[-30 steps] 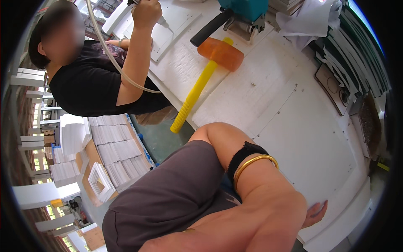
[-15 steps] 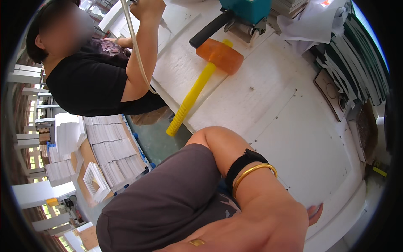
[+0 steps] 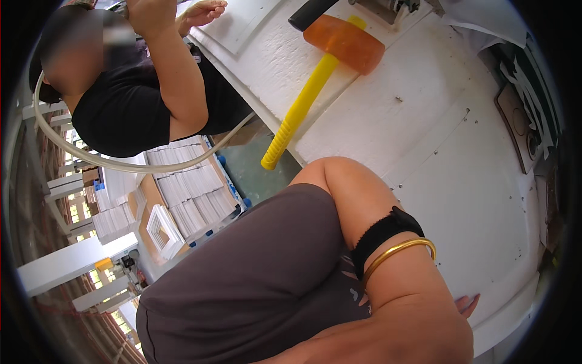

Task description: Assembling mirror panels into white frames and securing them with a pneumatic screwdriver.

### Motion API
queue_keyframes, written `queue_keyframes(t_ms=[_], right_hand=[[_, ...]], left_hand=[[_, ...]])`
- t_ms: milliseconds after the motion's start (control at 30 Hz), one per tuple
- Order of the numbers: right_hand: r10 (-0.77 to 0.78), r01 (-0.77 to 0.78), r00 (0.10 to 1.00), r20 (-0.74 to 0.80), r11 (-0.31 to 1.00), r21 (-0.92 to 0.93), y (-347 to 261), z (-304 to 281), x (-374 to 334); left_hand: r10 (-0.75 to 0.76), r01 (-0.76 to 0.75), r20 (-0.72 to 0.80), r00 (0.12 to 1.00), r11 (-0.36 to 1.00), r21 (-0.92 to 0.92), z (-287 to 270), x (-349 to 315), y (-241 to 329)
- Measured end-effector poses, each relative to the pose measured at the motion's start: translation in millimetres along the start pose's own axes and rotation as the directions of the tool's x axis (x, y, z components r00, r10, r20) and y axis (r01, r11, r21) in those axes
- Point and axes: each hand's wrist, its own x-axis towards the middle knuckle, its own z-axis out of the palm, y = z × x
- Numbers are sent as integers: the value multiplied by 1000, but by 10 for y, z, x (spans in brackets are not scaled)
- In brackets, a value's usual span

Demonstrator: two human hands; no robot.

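My left arm, in a grey sleeve, bends up close in front of me, with a black band (image 3: 388, 238) and a gold bangle (image 3: 397, 258) on its wrist. The back of my left hand (image 3: 394, 333) fills the lower edge; its fingers are out of sight. Beyond it, only a few fingertips of my right hand (image 3: 468, 305) show, stretched out near the white panel (image 3: 448, 206) on the table; the rest is hidden. Past my left elbow lies a rubber mallet (image 3: 344, 43) with an orange head and yellow handle, untouched, its handle end jutting over the table's edge.
Across the table's left corner a person (image 3: 130, 112) in black raises one hand, with a pale hose (image 3: 151, 168) looping below. Near the mallet is a black handle (image 3: 310, 13). At right stands a flat, brown-edged, phone-like object (image 3: 515, 130). Stacked white strips (image 3: 194, 182) sit at left.
My view has shifted, so the mallet and table appear farther right and higher. The other person's raised arm has moved left, and the hose now hangs in a wide loop.
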Motion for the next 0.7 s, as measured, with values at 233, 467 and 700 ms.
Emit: queue_keyframes(t_ms=[233,467,700], right_hand=[[-264,258,964,0,939,228,63,295,30],[-354,378,925,-135,890,255,209,85,37],[-495,544,839,-226,754,368,210,210,152]], left_hand=[[145,-158,85,986,970,182,-273,212,194],[147,-163,111,983,975,148,-308,281,67],[209,-249,184,961,940,232,-367,386,105]])
